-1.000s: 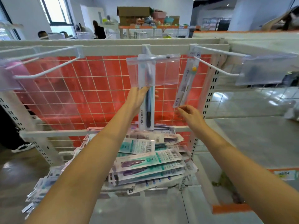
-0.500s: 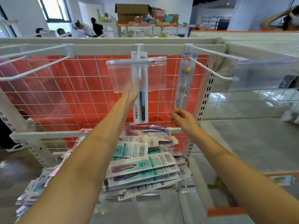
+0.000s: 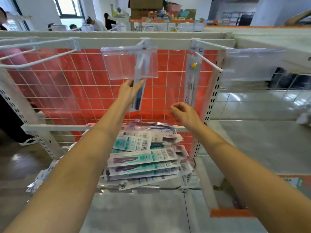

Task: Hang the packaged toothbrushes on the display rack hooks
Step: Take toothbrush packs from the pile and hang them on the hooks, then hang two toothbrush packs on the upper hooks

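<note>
My left hand (image 3: 128, 91) grips a packaged dark toothbrush (image 3: 139, 96) that hangs tilted on the middle hook (image 3: 142, 42), behind a clear label holder (image 3: 129, 63). A second packaged toothbrush (image 3: 192, 78) with a yellow head hangs on the right hook (image 3: 208, 62). My right hand (image 3: 183, 111) hovers just left of and below that pack's lower end, fingers loosely curled, holding nothing. A pile of packaged toothbrushes (image 3: 143, 158) lies on the wire shelf under my arms.
A white wire grid with a red panel (image 3: 75, 91) backs the rack. The left hook (image 3: 33, 59) carries no pack. A clear label holder (image 3: 252, 64) sits at the right hook's tip. People stand at the far left and behind the rack.
My right hand has let go of the right-hand pack and drawn back from it. My left hand still holds the middle pack, which now hangs more tilted.
</note>
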`<act>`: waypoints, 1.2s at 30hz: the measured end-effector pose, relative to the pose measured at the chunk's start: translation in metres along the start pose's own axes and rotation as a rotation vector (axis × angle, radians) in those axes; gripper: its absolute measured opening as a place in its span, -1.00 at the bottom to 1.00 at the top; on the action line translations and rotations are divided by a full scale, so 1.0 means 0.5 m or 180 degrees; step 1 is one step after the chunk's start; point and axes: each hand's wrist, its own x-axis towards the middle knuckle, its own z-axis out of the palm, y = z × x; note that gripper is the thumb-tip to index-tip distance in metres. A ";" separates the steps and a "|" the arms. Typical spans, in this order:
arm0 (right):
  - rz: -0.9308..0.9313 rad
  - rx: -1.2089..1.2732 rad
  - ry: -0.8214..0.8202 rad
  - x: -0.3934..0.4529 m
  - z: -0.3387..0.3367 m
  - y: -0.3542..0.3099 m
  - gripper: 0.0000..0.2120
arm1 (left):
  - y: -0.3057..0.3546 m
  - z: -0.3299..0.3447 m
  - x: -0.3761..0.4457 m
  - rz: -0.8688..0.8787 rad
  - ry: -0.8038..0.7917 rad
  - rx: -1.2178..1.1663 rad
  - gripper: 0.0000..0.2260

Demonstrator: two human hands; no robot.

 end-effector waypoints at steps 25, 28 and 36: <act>-0.0456 -0.0044 -0.0744 -0.096 0.078 -0.088 -0.87 | -0.013 -0.121 -0.298 0.0342 -0.0150 0.2230 -0.80; -0.0394 -0.0190 -0.1050 -0.126 0.094 -0.063 -0.83 | -0.052 -0.139 -0.324 0.0227 -0.0210 0.2324 -0.77; -0.0387 -0.1107 -0.1602 -0.156 0.132 0.037 -0.63 | -0.161 -0.153 -0.350 -0.0021 -0.0258 0.2418 -0.74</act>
